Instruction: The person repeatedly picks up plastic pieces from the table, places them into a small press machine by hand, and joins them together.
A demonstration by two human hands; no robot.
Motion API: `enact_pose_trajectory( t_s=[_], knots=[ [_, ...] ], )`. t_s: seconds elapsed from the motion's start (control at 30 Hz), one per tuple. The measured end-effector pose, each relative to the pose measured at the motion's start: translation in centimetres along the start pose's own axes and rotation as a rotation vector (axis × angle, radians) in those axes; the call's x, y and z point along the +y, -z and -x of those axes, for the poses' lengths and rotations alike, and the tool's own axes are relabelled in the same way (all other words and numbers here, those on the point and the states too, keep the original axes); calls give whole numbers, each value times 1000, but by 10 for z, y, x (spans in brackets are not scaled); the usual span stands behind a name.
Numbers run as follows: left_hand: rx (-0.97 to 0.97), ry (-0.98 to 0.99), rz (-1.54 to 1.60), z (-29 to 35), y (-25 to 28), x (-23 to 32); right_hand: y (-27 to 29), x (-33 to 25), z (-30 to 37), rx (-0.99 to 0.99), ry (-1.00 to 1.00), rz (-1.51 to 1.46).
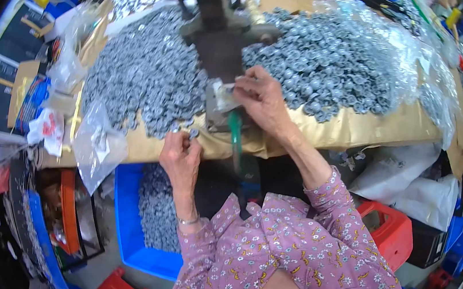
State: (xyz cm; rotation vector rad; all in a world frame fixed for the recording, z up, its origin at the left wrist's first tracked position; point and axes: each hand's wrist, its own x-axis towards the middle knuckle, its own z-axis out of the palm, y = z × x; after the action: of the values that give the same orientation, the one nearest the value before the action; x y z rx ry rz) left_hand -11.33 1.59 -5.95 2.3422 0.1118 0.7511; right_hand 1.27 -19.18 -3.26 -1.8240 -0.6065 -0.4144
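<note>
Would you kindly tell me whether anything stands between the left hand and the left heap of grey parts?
Nothing visible does: the left hand is at the near edge of the left heap of grey parts. The dark press stands right of that heap, outside this path.

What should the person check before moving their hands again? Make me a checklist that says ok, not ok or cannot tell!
1. Left hand away from the dark metal press: ok, it is off to the left at the table's front edge.
2. Right hand clear of the press: not ok, its fingertips are at the lower part.
3. Grey parts near the left hand: ok, the left pile of grey parts lies just beyond it.
4. Firm pinch on anything: cannot tell, the fingers hide it.
5. Blue bin under the table holding grey parts: ok.
</note>
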Motion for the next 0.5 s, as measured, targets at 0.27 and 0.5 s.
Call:
enact_pose_trajectory(
  t_s=[0.27, 0.5],
  knots=[
    [15, -24, -12, -4, 1, 2, -5, 5, 3, 83, -244, -287],
    [-32, 48, 62, -10, 5, 8, 3, 1, 11, 114, 168, 104]
  ],
)
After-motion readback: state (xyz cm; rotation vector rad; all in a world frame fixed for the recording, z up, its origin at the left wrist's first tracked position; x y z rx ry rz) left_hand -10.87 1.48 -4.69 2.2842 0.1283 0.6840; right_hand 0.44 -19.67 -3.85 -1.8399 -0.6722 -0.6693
